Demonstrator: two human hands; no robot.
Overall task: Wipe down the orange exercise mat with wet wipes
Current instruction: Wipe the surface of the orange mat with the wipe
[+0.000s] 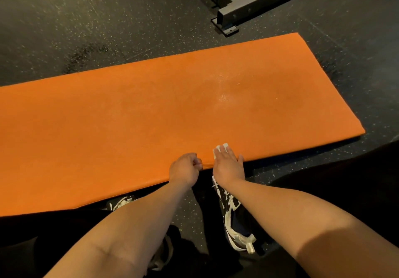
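Edge of flat orange foam mat (151, 116)
My left grip (185, 168) pinches it; my right grip (228, 163), fingers straight, presses white wipe (217, 150).

This is a gym. The floor (64, 18) is black rubber flecked with pale specks. Toward its far edge stands the black steel base frame (259, 1) of a piece of exercise equipment, with a flat foot plate (229, 29) resting on the rubber. An orange exercise mat (129, 116) lies spread on the floor, and the person wears trainers (232, 208).
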